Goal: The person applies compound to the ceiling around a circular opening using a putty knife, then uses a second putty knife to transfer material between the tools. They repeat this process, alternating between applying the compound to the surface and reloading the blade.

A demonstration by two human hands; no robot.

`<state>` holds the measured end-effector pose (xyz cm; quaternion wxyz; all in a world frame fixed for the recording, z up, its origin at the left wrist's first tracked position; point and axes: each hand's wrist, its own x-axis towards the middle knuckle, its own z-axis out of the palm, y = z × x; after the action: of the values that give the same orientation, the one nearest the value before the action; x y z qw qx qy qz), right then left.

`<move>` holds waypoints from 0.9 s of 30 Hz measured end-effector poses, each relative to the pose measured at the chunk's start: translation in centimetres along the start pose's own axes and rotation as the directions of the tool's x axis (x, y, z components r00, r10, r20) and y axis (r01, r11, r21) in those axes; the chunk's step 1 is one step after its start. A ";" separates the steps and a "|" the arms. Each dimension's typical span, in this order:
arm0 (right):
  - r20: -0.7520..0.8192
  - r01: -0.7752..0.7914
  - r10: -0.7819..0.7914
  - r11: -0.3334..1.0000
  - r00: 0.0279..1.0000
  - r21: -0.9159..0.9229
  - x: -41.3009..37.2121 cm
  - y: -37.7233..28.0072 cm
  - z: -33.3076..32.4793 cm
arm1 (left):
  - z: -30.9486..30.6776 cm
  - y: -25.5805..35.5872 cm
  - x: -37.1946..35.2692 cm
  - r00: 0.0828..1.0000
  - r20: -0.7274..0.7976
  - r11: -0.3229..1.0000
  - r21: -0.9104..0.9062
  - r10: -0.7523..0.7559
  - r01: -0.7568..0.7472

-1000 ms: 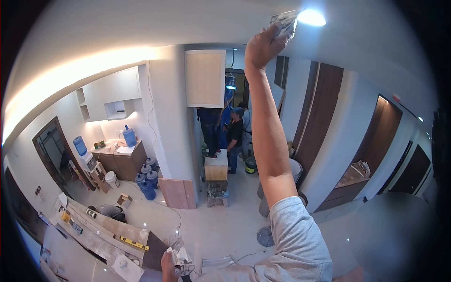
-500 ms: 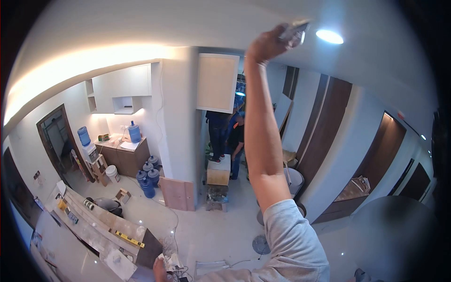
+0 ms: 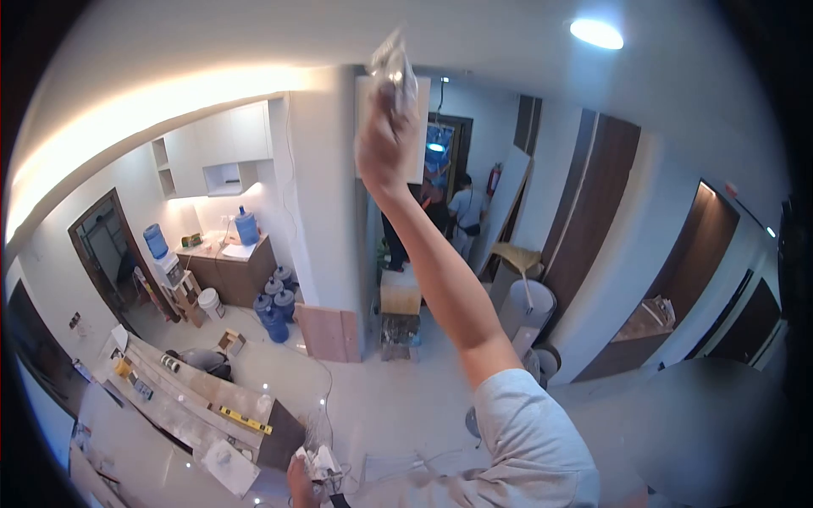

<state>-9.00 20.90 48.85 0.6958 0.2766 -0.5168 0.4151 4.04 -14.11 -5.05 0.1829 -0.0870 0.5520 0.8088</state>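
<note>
My right hand (image 3: pixel 388 148) is raised at the top centre, closed around a light, shiny tool (image 3: pixel 394 68) that is blurred by motion and touches or nearly touches the ceiling (image 3: pixel 491 38). I cannot make out the tool's exact shape. Low in the view, my left hand (image 3: pixel 301 478) is near the bottom edge, its fingers against a crumpled whitish item (image 3: pixel 320 464) with wires around it. Part of that hand is cut off by the frame.
A long workbench (image 3: pixel 190 398) with a yellow level (image 3: pixel 246 420) stands at lower left. Blue water bottles (image 3: pixel 273 317) are on the floor. Two or more people (image 3: pixel 467 212) stand beyond a wall cabinet. A round ceiling light (image 3: pixel 596 34) glows at upper right.
My right hand has swept left with the tool, away from the ceiling light, and now overlaps the wall cabinet. A person in a light shirt has come into view. My left hand has moved slightly right.
</note>
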 end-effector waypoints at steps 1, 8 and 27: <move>0.089 -0.185 0.175 0.975 0.981 0.121 -3.0 -0.7 -2.4 | 1.9 1.6 -1.1 0.996 -0.076 0.997 0.061 0.056 -0.051; 0.572 -0.604 0.666 0.723 0.478 -0.336 -31.5 -11.4 -16.8 | 7.5 3.2 0.6 0.999 -0.013 0.996 0.075 0.048 -0.047; 0.198 -0.535 0.975 0.220 0.100 -0.816 -45.9 -19.5 -27.9 | 13.8 -0.3 2.7 0.967 0.211 0.974 -0.143 -0.144 0.177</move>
<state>15.96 20.46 -2.55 0.1292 -0.1411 -0.8903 0.4132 2.55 -0.71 -1.08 0.2946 -0.0647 0.4550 0.8378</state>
